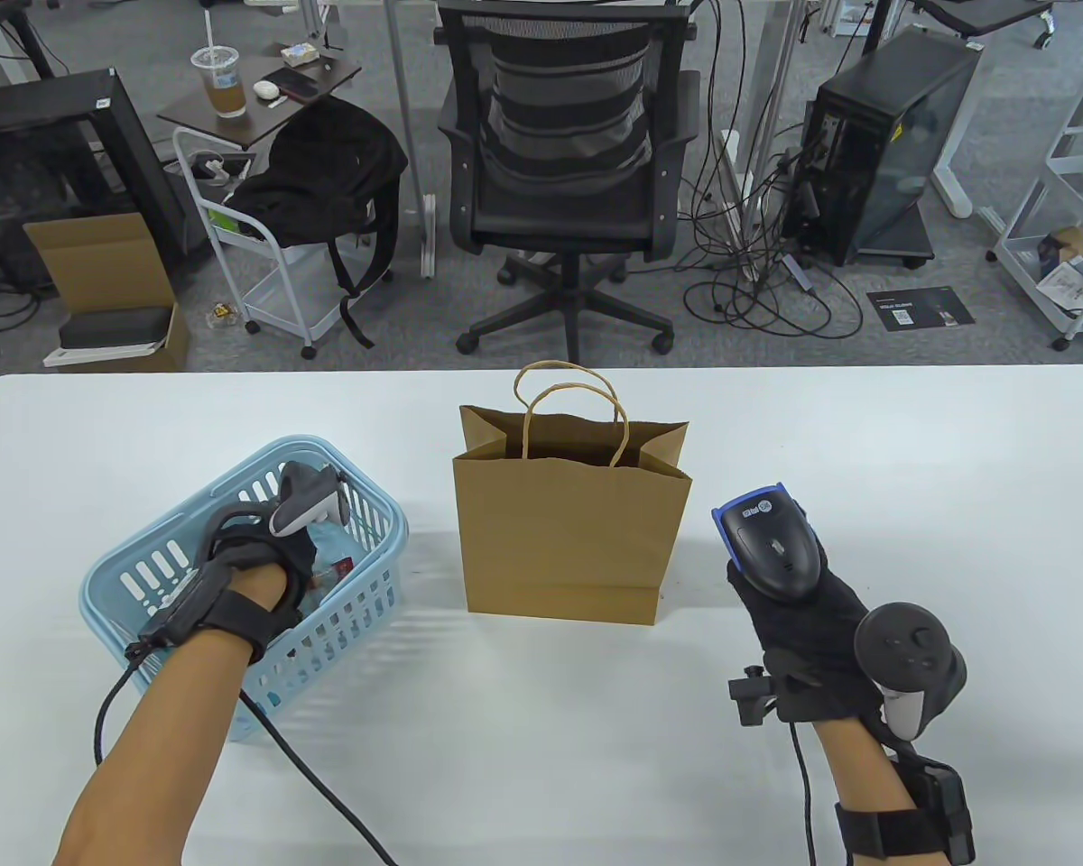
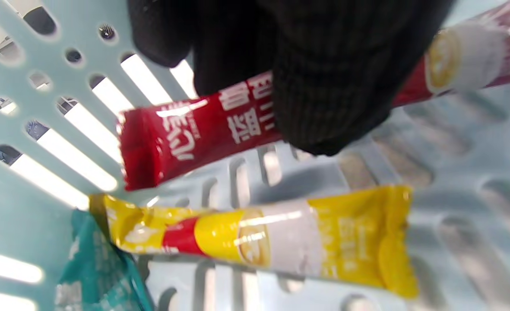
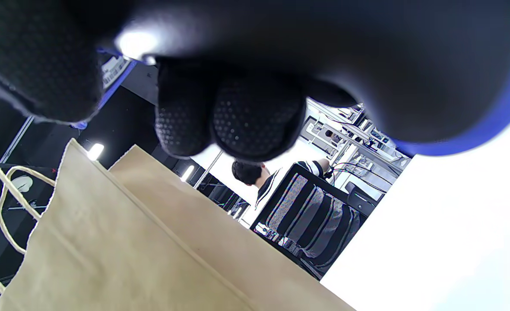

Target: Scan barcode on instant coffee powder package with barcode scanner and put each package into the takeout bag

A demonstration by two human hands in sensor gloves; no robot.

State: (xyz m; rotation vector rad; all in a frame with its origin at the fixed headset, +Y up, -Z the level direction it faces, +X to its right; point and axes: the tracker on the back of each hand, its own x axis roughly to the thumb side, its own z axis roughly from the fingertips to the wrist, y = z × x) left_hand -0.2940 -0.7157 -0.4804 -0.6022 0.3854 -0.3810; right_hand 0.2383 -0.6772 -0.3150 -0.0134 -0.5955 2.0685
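Observation:
My left hand (image 1: 262,559) reaches down into the light blue basket (image 1: 144,564) on the table's left. In the left wrist view its gloved fingers (image 2: 324,86) pinch a red coffee package (image 2: 185,134) near its middle. A yellow package (image 2: 280,242) and a teal one (image 2: 95,272) lie on the basket floor below it. My right hand (image 1: 803,631) grips the black and blue barcode scanner (image 1: 772,541) to the right of the brown takeout bag (image 1: 569,532), which stands open and upright at the table's centre. The right wrist view shows the bag's side (image 3: 108,250) close by.
The white table (image 1: 911,469) extends to the right and front of the bag. Glove cables trail from both wrists toward the front edge. An office chair (image 1: 564,180) and a person seated farther off are beyond the table.

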